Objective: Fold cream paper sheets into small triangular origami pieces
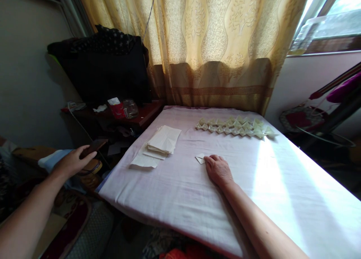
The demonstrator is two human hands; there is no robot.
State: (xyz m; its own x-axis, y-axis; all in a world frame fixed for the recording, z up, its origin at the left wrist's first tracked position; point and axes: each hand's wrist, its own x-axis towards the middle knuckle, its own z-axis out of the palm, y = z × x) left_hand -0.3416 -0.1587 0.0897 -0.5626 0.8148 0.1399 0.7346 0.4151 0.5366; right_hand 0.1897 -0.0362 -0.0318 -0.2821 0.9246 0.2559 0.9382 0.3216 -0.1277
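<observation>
My left hand (pixel 73 162) is out past the table's left edge, its fingers closed round a dark, flat, phone-like slab (pixel 93 147). On the white cloth, my right hand (pixel 220 171) has its fingertips pressed together on the right corner of a small folded paper piece (pixel 200 158). Creases show on that piece, and part of it lies under the fingers. To its upper left rests a stack of pale paper sheets (pixel 165 138), with looser sheets (pixel 143 159) fanned out beneath. Farther back on the right stand rows of folded paper shapes (pixel 237 126) with pointed tops.
The cloth-covered table (pixel 180 199) fills the middle. Behind it hangs a yellow curtain (pixel 214 44). At the left, a dark television (pixel 107 74) stands on a red-brown cabinet (pixel 150 110) with a glass mug (pixel 130 109) and a red container (pixel 116 110). Sunlight stripes the table's right side.
</observation>
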